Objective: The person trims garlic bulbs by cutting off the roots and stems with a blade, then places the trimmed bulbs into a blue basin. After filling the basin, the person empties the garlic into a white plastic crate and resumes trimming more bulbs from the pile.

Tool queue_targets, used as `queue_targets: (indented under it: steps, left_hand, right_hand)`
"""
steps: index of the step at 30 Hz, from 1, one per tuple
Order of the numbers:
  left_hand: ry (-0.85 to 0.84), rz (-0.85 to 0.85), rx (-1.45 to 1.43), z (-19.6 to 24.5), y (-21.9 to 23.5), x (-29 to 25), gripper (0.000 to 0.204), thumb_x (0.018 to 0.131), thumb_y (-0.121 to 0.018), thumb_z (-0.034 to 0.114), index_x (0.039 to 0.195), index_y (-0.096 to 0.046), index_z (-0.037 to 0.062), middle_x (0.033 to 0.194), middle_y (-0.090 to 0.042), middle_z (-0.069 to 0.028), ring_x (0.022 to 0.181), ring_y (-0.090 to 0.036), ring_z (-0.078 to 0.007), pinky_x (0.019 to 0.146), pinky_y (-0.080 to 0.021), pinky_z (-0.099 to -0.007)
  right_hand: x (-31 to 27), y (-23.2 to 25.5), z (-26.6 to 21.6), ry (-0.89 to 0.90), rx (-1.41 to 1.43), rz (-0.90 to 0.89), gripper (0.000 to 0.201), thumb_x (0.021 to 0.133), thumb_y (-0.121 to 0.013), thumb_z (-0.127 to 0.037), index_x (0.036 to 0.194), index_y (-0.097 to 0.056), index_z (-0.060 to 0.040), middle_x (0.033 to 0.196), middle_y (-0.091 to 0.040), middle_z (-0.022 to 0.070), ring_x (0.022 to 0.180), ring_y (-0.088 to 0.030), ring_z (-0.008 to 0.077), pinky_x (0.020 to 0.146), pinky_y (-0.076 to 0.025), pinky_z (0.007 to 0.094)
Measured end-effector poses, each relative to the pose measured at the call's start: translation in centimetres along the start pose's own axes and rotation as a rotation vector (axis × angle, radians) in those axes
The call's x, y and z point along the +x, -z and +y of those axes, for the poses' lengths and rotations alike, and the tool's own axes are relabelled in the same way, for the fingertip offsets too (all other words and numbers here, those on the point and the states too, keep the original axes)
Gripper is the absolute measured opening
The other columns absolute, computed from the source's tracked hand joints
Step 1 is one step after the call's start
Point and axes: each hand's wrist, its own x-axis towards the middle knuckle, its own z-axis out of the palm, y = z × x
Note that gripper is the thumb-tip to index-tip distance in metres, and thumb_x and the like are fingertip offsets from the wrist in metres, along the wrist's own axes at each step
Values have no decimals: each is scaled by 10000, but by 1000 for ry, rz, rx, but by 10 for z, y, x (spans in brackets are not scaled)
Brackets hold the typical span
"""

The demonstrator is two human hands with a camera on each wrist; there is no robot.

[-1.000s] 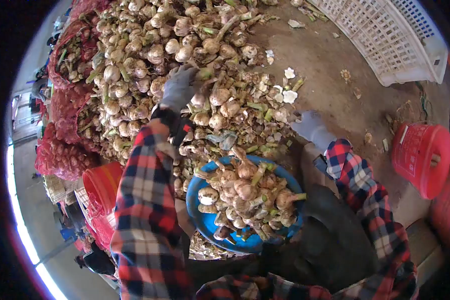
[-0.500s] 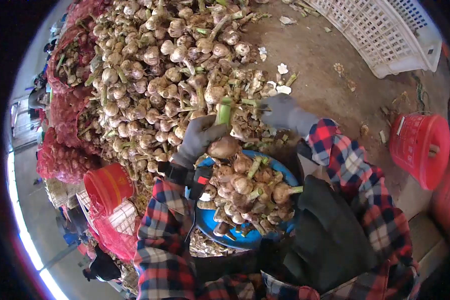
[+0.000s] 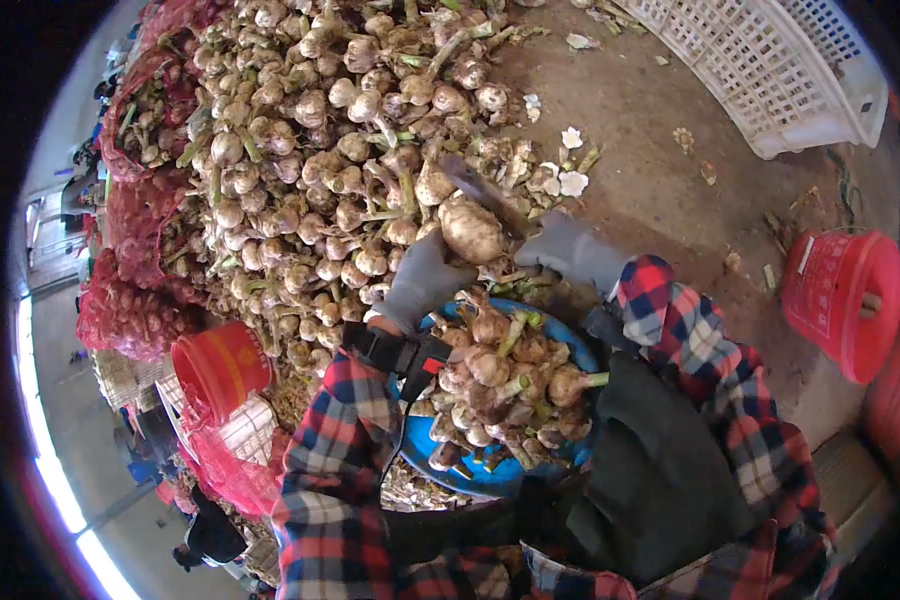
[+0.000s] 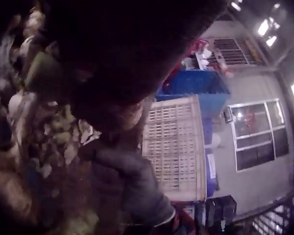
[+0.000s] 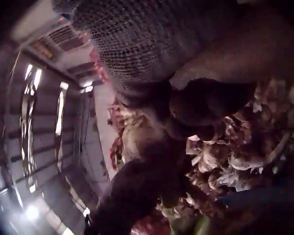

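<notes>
In the head view my gloved left hand grips a large garlic bulb from its near left side, over the rim of the blue basin. My gloved right hand is just right of the bulb, its fingers curled about the near end of a long, dark, blade-like tool, blurred, that slants past the bulb's far side. Trimmed-looking garlic bulbs with short stems fill the basin. In the right wrist view the bulb shows pale between the two dark gloves. The left wrist view is mostly dark.
A large garlic heap spreads ahead and left, beside red mesh sacks. Red buckets stand left and right. A white plastic crate is at the far right, with peel scraps on the floor.
My left hand has come back from the heap with a garlic bulb, which has since turned and moved up, its green stem no longer showing. My right hand has moved left to the bulb.
</notes>
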Motion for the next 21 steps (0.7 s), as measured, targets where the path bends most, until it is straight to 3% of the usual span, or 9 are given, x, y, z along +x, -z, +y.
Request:
queue_targets:
  steps: [1,4,6,9,11,13,15,18,21]
  left_hand:
    - [-40,-33,-235,-5,-4,2,453,548,-665,186,932,-498,12,831,-580,-101,790,-552,-205,710,-419,-294]
    - [-57,61,-190,-10,-9,-2,445,546,-673,165,927,-513,-1,859,-582,-83,806,-550,-166,713,-420,-288]
    - [-33,34,-257,-7,-10,-7,412,547,-674,153,898,-526,-3,870,-580,-78,811,-546,-155,717,-419,-286]
    - [-22,71,-401,-10,-15,-8,279,590,-658,124,827,-560,13,850,-579,-62,767,-552,-136,683,-429,-269]
    - [-659,164,154,-35,-20,3,213,636,-627,100,833,-566,47,796,-574,-43,727,-549,-138,639,-432,-265]
    - [-661,177,102,-20,-20,-10,169,658,-608,89,822,-573,80,742,-563,-32,712,-537,-132,624,-424,-260]
    - [125,24,-711,3,-19,-23,195,650,-609,84,840,-570,68,772,-566,-36,726,-525,-118,640,-416,-259]
    - [-194,143,-420,12,-23,-28,208,650,-599,71,850,-562,26,776,-575,-43,685,-526,-115,617,-421,-257]
    - [-165,140,-520,13,-31,-32,220,648,-586,57,861,-557,6,765,-581,-47,667,-524,-112,612,-425,-259]
  right_hand:
    - [-7,0,-12,1,4,-2,370,552,-571,-283,825,-571,-34,840,-563,149,773,-540,258,681,-421,309]
    - [-22,-1,-26,-55,-129,116,405,575,-556,-288,914,-546,-68,842,-565,159,802,-544,261,699,-423,315]
    - [-23,-10,-20,216,-270,377,445,601,-551,-325,978,-515,-92,816,-573,149,773,-555,273,702,-431,333]
    - [-35,-8,-30,391,-419,359,381,626,-544,-349,930,-530,-121,835,-570,119,769,-554,269,690,-434,355]
    - [-39,-9,-38,460,-459,379,356,630,-545,-352,905,-529,-126,824,-569,103,752,-556,265,672,-434,361]
    - [-39,-10,-38,525,-499,400,332,635,-545,-355,879,-528,-131,814,-568,88,735,-557,260,653,-435,366]
    - [-36,-11,-33,566,-482,491,314,614,-552,-309,860,-510,-118,780,-566,80,727,-558,251,632,-433,366]
    - [-25,-8,-20,559,-517,463,347,595,-553,-266,908,-506,-126,802,-569,82,744,-555,256,650,-431,366]
    - [-19,-7,-4,569,-438,457,377,574,-551,-184,940,-536,-94,840,-571,120,765,-551,267,685,-438,333]
